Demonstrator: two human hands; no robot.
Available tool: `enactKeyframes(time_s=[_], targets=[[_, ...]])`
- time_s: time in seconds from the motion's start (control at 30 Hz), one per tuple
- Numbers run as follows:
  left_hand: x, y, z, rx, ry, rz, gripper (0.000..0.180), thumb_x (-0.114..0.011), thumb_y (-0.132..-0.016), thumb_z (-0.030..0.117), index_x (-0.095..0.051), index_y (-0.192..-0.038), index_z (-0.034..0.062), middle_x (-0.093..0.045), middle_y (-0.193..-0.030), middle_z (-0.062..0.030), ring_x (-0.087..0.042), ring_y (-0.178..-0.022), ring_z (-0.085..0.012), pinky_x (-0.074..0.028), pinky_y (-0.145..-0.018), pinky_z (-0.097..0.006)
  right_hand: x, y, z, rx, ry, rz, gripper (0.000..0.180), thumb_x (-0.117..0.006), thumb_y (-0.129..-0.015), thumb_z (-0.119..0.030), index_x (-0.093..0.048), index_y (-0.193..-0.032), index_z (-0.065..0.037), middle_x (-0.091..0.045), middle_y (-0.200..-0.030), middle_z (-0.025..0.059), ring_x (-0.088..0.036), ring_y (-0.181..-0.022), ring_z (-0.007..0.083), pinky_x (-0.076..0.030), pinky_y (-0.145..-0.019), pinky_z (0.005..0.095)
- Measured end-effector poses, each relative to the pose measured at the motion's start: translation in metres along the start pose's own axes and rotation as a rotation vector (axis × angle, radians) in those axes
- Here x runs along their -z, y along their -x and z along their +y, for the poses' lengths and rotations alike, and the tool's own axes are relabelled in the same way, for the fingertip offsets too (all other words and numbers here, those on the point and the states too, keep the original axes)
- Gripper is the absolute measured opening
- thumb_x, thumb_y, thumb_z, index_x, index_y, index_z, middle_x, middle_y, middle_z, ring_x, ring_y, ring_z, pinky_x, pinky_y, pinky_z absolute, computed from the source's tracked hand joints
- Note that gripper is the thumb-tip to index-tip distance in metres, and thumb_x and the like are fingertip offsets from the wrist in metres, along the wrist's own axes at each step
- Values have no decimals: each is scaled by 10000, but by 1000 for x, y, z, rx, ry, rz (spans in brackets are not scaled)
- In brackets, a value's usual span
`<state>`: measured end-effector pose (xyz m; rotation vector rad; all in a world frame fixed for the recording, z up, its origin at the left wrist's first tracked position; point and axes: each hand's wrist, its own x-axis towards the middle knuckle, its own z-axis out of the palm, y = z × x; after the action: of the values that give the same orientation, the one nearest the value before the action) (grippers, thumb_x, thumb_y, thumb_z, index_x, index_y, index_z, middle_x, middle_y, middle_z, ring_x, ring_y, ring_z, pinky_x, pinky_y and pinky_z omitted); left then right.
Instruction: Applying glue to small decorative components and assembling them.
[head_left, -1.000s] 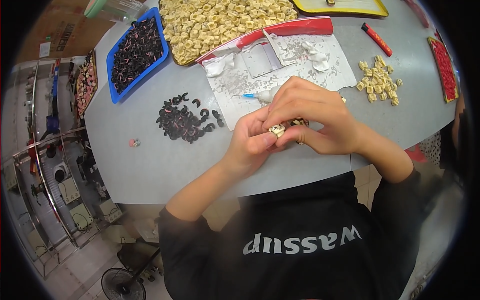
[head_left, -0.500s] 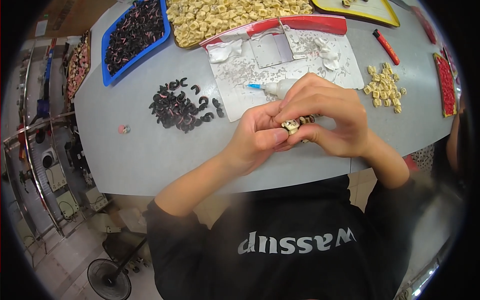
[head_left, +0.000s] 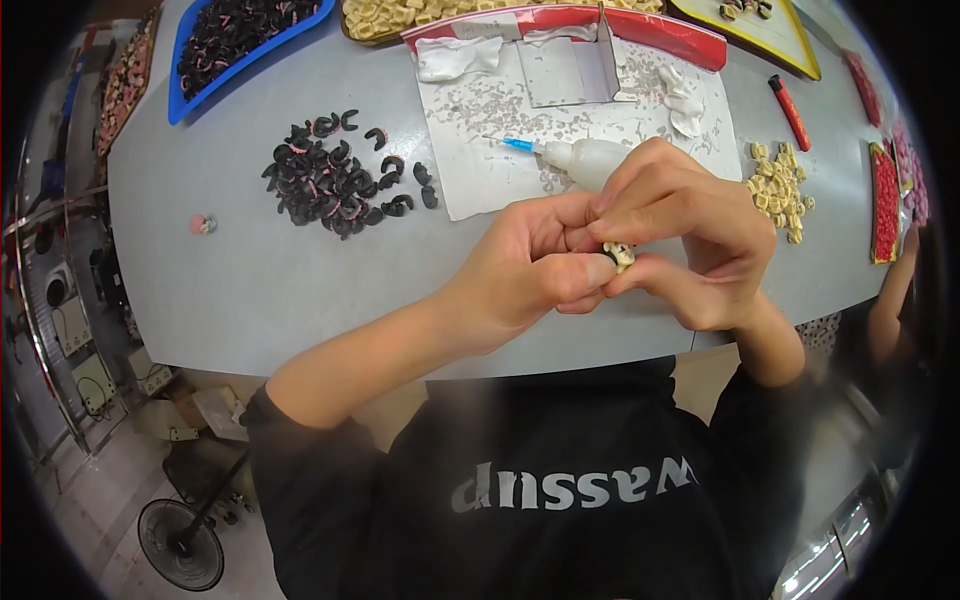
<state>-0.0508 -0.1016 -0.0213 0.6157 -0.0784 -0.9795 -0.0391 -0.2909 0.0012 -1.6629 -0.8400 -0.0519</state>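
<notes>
Both hands meet over the near edge of the grey round-edged table (head_left: 300, 300). The left hand (head_left: 520, 270) and the right hand (head_left: 690, 240) pinch between their fingertips a small cream-coloured plastic piece with a dark part on it (head_left: 620, 254); it sits in the air just above the table edge, thumbs and forefingers closed around it, so most of it is hidden.

Just behind the right hand lies a white squeeze bottle with a blue needle tip (head_left: 580, 158), resting on a white sheet of paper spotted with dried glue (head_left: 480, 170). The right hand covers the bottle's rear end. To the left of the sheet is a loose heap of black curved pieces with pink lining (head_left: 330, 180), and well apart from it a single small pink piece (head_left: 203, 224). To the right of the hands is a small pile of cream-coloured blocks (head_left: 780, 185), beside a red pen-like tool (head_left: 790, 110).

At the far edge stand a blue tray of black pieces (head_left: 190, 95), a red-rimmed tray (head_left: 700, 45) and a yellow tray (head_left: 770, 45). On the floor below stands a black fan (head_left: 180, 545)
</notes>
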Motion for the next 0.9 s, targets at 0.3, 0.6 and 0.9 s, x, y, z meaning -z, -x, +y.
enactKeyframes(time_s=[0.3, 0.6, 0.9], targets=[[1, -5, 15, 63, -13, -16, 322, -580, -797, 137, -514, -1083, 4, -533, -764, 0, -383, -552, -34, -304, -494, -185, 3, -10, 3, 40, 68, 10, 244, -777, -642, -62, -656, -832, 31, -643, -755, 126, -583, -707, 253, -460, -657, 319], [5, -4, -5, -45, -85, 96, 538, -739, -740, 334, -506, -1097, 6, -521, -849, 1, -399, -594, -41, -304, -490, -182, -1, -1, -2, 1, 56, 74, 176, -738, -718, -24, -677, -881, -3, -680, -864, 84, -626, -825, 237, -483, -759, 342], [-6, 1, -1, -61, -231, 168, 476, -708, -765, 283, -483, -1114, 51, -487, -919, 12, -456, -769, -47, -364, -594, -190, -4, 11, -1, 86, 11, 109, 213, -667, -791, -106, -636, -990, -36, -617, -922, 100, -568, -901, 275, -464, -806, 354]])
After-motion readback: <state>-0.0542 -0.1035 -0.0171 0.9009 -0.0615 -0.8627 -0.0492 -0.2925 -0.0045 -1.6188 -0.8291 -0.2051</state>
